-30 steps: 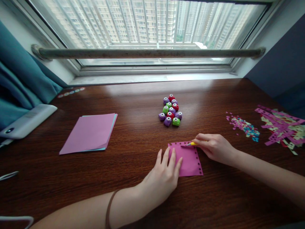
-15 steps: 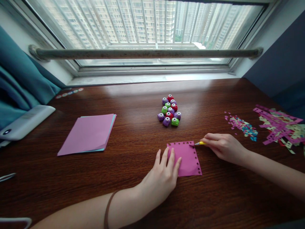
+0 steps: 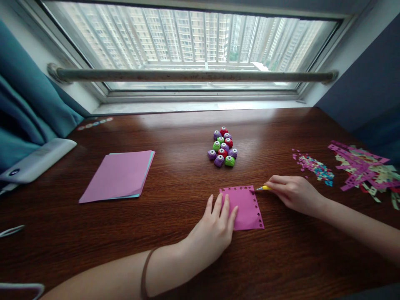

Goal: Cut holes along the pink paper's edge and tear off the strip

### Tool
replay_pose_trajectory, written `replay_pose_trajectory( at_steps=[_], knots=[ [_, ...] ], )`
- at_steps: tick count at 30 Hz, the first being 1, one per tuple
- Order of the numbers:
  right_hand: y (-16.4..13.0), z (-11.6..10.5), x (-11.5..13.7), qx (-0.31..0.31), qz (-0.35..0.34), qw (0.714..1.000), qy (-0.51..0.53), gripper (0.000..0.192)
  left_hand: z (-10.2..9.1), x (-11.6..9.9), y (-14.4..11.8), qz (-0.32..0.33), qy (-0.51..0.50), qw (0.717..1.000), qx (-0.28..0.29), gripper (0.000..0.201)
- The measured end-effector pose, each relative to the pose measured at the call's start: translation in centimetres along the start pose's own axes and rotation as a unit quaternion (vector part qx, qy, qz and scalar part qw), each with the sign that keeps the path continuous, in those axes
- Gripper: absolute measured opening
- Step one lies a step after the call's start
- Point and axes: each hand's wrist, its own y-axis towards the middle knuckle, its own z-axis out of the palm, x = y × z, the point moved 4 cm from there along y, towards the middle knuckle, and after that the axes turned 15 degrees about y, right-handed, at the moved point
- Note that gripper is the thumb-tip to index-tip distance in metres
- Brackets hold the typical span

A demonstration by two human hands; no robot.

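A small magenta paper square (image 3: pixel 246 206) with punched stars along its top and right edges lies flat on the dark wooden table (image 3: pixel 187 250). My left hand (image 3: pixel 214 227) rests palm down on its left part, fingers spread. My right hand (image 3: pixel 289 193) grips a thin yellow-handled cutter (image 3: pixel 263 188) whose tip touches the paper's top right corner.
A cluster of small coloured craft punches (image 3: pixel 223 146) stands beyond the square. A stack of pink paper sheets (image 3: pixel 118 175) lies at the left. Punched confetti (image 3: pixel 314 166) and cut paper strips (image 3: pixel 365 171) lie at the right. A white device (image 3: pixel 34 160) sits by the teal curtain.
My right hand drew the cutter rightward along the paper's top edge, from its middle to the top right corner. My left hand stayed on the paper.
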Motion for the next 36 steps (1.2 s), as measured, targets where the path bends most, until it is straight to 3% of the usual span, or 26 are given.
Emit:
replay_pose_trajectory(
  at_steps=[20,24,30,32,36],
  knots=[
    [-0.6,0.3,-0.4,0.007,0.016,1.000,-0.006,0.026,0.1,0.1,-0.1,-0.009,0.004,1.000,0.007,0.041],
    [-0.6,-0.3,-0.4,-0.022,0.032,0.997,0.070,0.024,-0.5,0.2,-0.1,-0.022,-0.006,1.000,0.017,0.040],
    [-1.0,-2.1,1.3,-0.170,0.026,0.956,0.238,0.022,-2.1,-2.1,-1.8,-0.106,-0.019,0.993,0.046,0.054],
    [-1.1,-1.8,2.2,-0.174,0.043,0.950,0.256,0.020,-2.5,-3.2,-2.6,-0.129,-0.007,0.991,0.029,0.053],
    [-1.1,0.2,4.4,-0.120,0.063,0.952,0.273,0.022,-2.8,-4.5,-3.1,-0.107,-0.021,0.994,0.006,0.045]
  ],
)
